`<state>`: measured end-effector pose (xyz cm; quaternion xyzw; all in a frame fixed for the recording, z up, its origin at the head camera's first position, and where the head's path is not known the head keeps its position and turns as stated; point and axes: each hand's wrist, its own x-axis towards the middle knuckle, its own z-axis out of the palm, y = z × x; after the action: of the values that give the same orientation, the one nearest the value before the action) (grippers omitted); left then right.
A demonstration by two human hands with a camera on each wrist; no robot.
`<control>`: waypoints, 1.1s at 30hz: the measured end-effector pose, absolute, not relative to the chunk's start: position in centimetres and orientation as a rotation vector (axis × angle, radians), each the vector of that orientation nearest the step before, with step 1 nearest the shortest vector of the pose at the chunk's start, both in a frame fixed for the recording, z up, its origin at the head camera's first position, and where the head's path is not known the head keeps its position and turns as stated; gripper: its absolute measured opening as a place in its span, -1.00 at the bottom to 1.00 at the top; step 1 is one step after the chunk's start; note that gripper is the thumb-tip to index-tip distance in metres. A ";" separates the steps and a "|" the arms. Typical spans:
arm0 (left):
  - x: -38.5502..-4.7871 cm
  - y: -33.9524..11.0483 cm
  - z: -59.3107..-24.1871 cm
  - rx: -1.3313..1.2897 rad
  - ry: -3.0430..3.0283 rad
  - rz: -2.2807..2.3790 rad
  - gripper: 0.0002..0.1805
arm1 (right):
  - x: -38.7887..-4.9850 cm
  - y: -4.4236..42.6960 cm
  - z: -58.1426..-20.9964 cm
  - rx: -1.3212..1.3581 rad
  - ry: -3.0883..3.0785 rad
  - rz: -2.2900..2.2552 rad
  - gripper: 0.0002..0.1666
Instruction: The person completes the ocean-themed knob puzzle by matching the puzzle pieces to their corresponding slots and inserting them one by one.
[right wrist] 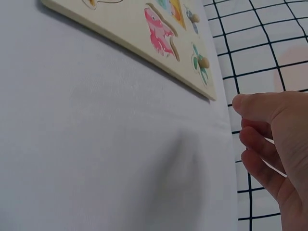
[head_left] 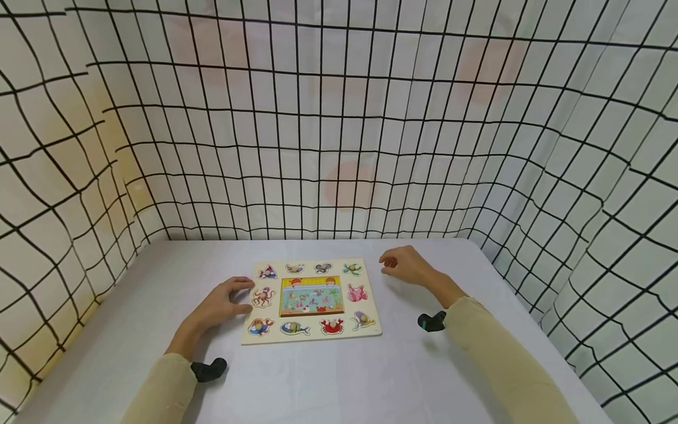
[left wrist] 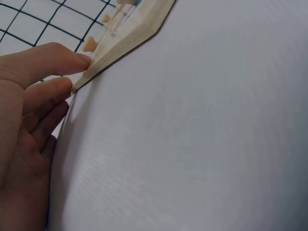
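A pale wooden peg puzzle board (head_left: 315, 331) with sea-animal shapes around a central printed picture (head_left: 311, 295) lies on the white table. My left hand (head_left: 218, 303) rests at the board's left edge; in the left wrist view the thumb and index fingertips touch its rim (left wrist: 130, 45), spaced apart. My right hand (head_left: 408, 265) hovers just beyond the board's right side, fingers loosely bent and holding nothing. Close to it are the green turtle-like piece (right wrist: 199, 62) with a round knob and the pink shape (right wrist: 158, 31), a recess showing no knob.
White cloth covers the table (head_left: 318, 383). Black-grid netting (head_left: 339, 147) over white sheeting stands behind it and on both sides. A dark strap end (head_left: 209, 370) sticks out at the left wrist, another strap end (head_left: 431, 322) at the right.
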<state>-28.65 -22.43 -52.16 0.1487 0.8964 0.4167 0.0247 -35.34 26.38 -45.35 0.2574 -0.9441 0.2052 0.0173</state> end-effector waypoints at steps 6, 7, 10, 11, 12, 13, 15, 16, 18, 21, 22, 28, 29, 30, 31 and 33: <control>-28.6 -22.5 -52.0 0.454 2.780 1.284 -0.31 | -34.7 28.0 -45.4 0.766 -2.947 0.616 -0.72; -28.7 -22.5 -52.0 0.462 2.788 1.274 -0.31 | -34.6 28.2 -45.3 0.764 -2.946 0.615 -0.72; -28.7 -22.5 -52.1 0.451 2.790 1.277 -0.32 | -34.3 28.7 -45.3 0.759 -2.946 0.612 -0.72; -28.7 -22.5 -52.2 0.452 2.790 1.275 -0.32 | -34.1 28.9 -45.3 0.758 -2.945 0.611 -0.73; -28.7 -22.5 -52.2 0.454 2.790 1.274 -0.31 | -34.0 29.1 -45.3 0.757 -2.945 0.607 -0.73; -28.7 -22.6 -52.2 0.458 2.790 1.272 -0.31 | -33.9 29.2 -45.3 0.757 -2.944 0.604 -0.73; -28.7 -22.6 -52.2 0.458 2.784 1.278 -0.30 | -33.7 29.6 -45.4 0.747 -2.943 0.595 -0.73; -28.7 -22.6 -52.2 0.462 2.781 1.279 -0.30 | -33.6 29.8 -45.4 0.745 -2.940 0.590 -0.73; -28.7 -22.5 -52.2 0.467 2.781 1.282 -0.30 | -33.4 30.1 -45.5 0.745 -2.936 0.589 -0.73; -28.7 -22.5 -52.3 0.463 2.779 1.284 -0.30 | -33.2 30.7 -45.5 0.724 -2.939 0.600 -0.73; -28.7 -22.5 -52.3 0.460 2.779 1.284 -0.31 | -33.1 30.9 -45.6 0.718 -2.941 0.606 -0.73; -28.6 -22.5 -52.2 0.443 2.776 1.277 -0.31 | -32.5 32.0 -45.7 0.695 -2.943 0.629 -0.73; -28.6 -22.5 -52.2 0.444 2.778 1.273 -0.31 | -32.4 32.1 -45.7 0.692 -2.945 0.630 -0.73; -28.6 -22.5 -52.2 0.446 2.781 1.269 -0.31 | -32.3 32.3 -45.7 0.689 -2.945 0.631 -0.73; -28.7 -22.5 -52.2 0.445 2.784 1.266 -0.31 | -32.3 32.6 -45.8 0.686 -2.945 0.632 -0.73; -28.7 -22.5 -52.2 0.444 2.788 1.265 -0.31 | -32.1 33.1 -45.9 0.679 -2.944 0.639 -0.74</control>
<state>-28.67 -22.47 -52.19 0.1436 0.9009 0.4089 0.0241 -32.10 33.06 -45.90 0.2199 -0.9530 0.2068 0.0266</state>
